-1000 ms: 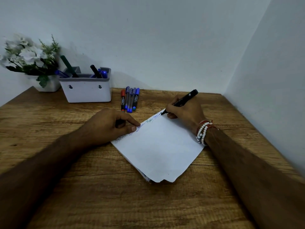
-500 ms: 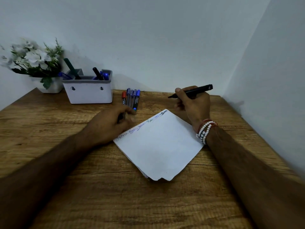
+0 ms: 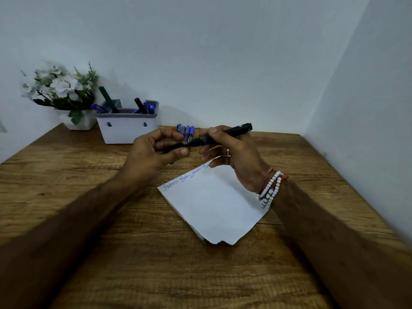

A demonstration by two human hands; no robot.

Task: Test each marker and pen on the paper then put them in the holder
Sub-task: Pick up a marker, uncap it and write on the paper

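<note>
Left hand (image 3: 153,153): raised above the table, fingers curled, thumb and fingertips pinching a black cap (image 3: 172,148).
Right hand (image 3: 236,157): raised over the paper's far corner, thumb and fingers gripping the black marker (image 3: 236,130) by its barrel; ring (image 3: 227,151) on one finger, white bead bracelets (image 3: 270,188) at the wrist.
Black marker: in the air, close to level, rear end pointing right, tip end meeting the cap; fully seated or not, cannot tell.
Paper (image 3: 214,204): white, flat on the wooden table (image 3: 78,197), turned cornerwise, scribbled words along its upper left edge.
Holder (image 3: 127,130): white box at back left by the wall, holding a dark green marker (image 3: 108,99) and other pens.
Loose pens (image 3: 186,131): blue-capped cluster on the table just right of the holder, partly hidden behind the hands.
Flower pot (image 3: 81,123): white, just left of the holder.
</note>
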